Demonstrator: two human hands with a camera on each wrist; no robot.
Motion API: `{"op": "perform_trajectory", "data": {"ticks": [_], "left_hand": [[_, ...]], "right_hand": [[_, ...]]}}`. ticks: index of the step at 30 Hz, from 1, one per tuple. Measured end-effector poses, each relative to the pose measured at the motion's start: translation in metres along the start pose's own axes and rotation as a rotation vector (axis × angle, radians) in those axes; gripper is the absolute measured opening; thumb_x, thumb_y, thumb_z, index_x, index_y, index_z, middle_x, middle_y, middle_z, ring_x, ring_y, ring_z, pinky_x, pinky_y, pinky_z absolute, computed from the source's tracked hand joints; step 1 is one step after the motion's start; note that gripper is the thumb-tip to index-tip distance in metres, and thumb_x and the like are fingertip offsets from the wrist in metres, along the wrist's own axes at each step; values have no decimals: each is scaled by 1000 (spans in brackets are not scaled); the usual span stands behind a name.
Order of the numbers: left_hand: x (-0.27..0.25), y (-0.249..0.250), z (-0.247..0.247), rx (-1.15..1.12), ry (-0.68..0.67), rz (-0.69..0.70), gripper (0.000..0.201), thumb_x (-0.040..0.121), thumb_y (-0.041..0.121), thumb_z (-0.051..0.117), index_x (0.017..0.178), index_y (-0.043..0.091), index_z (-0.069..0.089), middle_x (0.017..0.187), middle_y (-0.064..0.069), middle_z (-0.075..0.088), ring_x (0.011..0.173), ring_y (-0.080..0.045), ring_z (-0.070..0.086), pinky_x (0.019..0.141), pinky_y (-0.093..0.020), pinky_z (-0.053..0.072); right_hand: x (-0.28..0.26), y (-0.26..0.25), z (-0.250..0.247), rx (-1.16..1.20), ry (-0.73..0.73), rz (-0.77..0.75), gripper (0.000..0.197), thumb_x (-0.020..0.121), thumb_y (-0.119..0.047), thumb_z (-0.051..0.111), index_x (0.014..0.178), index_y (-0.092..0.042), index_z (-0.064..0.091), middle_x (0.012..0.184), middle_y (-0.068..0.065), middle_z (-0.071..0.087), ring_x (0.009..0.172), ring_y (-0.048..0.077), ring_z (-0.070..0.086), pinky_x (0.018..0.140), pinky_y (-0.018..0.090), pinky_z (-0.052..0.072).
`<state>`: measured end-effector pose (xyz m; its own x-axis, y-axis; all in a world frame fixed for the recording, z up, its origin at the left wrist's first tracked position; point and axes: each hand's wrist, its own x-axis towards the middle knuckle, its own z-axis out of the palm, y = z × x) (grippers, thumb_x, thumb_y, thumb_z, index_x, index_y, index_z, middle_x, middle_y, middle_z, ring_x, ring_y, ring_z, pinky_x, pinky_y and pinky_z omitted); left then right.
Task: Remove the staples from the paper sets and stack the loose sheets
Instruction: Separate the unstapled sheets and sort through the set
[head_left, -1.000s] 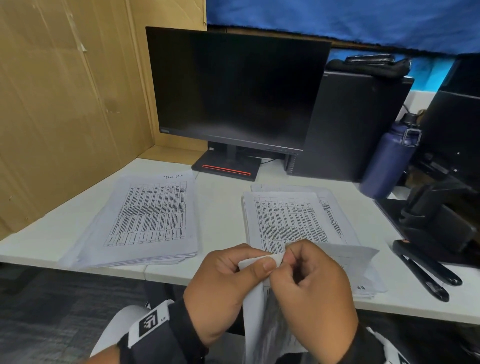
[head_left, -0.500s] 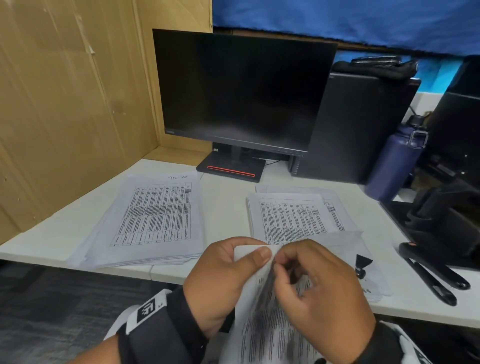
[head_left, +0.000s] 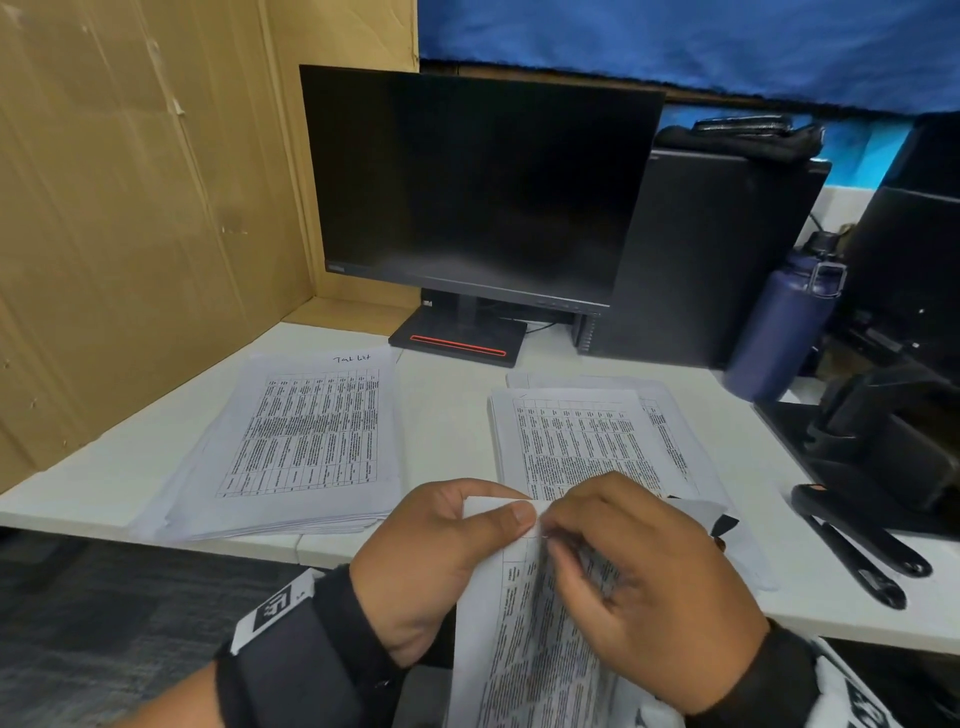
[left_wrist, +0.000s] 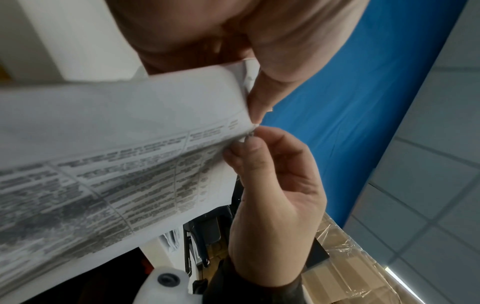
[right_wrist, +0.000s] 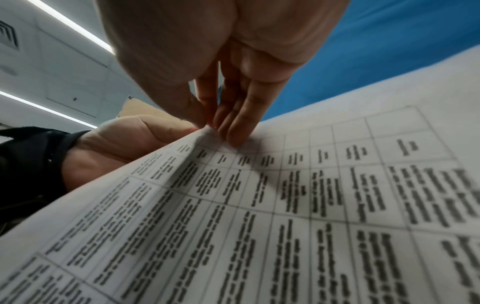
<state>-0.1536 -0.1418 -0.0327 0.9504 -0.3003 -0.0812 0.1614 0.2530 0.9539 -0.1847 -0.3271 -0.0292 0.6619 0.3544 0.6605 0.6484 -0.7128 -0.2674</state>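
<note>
I hold a stapled paper set upright over the desk's front edge. My left hand pinches its top corner, thumb on the front. My right hand pinches the same corner with thumb and forefinger. In the left wrist view a small grey staple shows at the tips of the right hand, just below the left hand's thumb. In the right wrist view the right hand's other fingers lie straight on the printed page. One paper stack lies at left, another stack at right.
A black monitor and a computer tower stand at the back of the white desk. A blue bottle and black gear crowd the right side, with two black pens near the front. Cardboard walls the left.
The folded-back sheet behind my hands has dropped lower. My right fingertips have closed in on the corner beside the left thumb. The left hand's grip is the same.
</note>
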Motion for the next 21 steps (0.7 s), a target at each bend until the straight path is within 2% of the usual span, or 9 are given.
{"op": "perform_trajectory", "data": {"ticks": [4,7,9,12,14,16,18,20,21], "left_hand": [[2,-1,-2,3,-9,5,7,74,13,86,80,14,83,87,-22,77,81,-32,72,91,-47,56],[3,-4,-3,34,-12,10,15,71,18,80,84,12,82,91,-25,77,85,-34,72,96,-55,55],[4,-6,-3,91,-11,31,18,70,24,82,85,14,83,92,-22,79,86,-33,73,99,-57,54],[5,-10,-5,214,-28,77,34,65,41,83,89,17,83,94,-15,81,90,-29,75,101,-55,55],[5,-11,-4,254,-42,87,33,70,40,81,91,15,82,94,-14,81,90,-26,75,99,-53,56],[4,-12,-3,317,-40,102,28,77,34,78,94,12,82,93,-12,81,87,-22,74,95,-46,57],[3,-14,-2,404,-44,155,20,84,30,77,94,14,82,89,-2,81,83,-13,72,86,-29,57],[1,-12,0,530,-48,243,15,88,32,74,93,21,82,85,10,75,83,-3,70,79,-13,48],[1,-12,0,588,-45,283,16,87,34,71,92,24,82,84,14,72,84,-1,68,77,-10,45]], "right_hand": [[0,2,-1,-49,13,-21,5,90,-15,66,88,-15,70,89,-3,63,77,16,62,65,32,53],[-1,2,-1,-52,7,-23,5,90,-17,66,88,-15,70,88,-3,62,76,16,61,64,32,52],[0,1,-1,-61,9,-21,6,90,-17,65,86,-15,69,86,-3,61,73,17,61,61,33,51],[1,-1,1,-87,16,10,8,88,-20,62,81,-19,63,79,-7,57,66,16,57,55,36,49],[0,-3,1,-127,26,62,9,86,-25,59,78,-22,58,75,-10,52,61,14,53,51,35,46],[0,-6,3,-152,35,124,10,83,-26,56,75,-23,53,71,-10,47,58,13,48,48,34,42],[0,-8,7,-151,38,191,10,80,-27,53,72,-23,49,68,-10,45,56,12,45,47,31,37],[-1,-7,12,-101,46,268,12,78,-31,50,69,-24,46,65,-10,43,57,11,44,48,29,35],[-1,-7,15,-59,53,308,14,77,-33,49,68,-24,44,64,-10,43,58,9,43,50,27,34]]}}
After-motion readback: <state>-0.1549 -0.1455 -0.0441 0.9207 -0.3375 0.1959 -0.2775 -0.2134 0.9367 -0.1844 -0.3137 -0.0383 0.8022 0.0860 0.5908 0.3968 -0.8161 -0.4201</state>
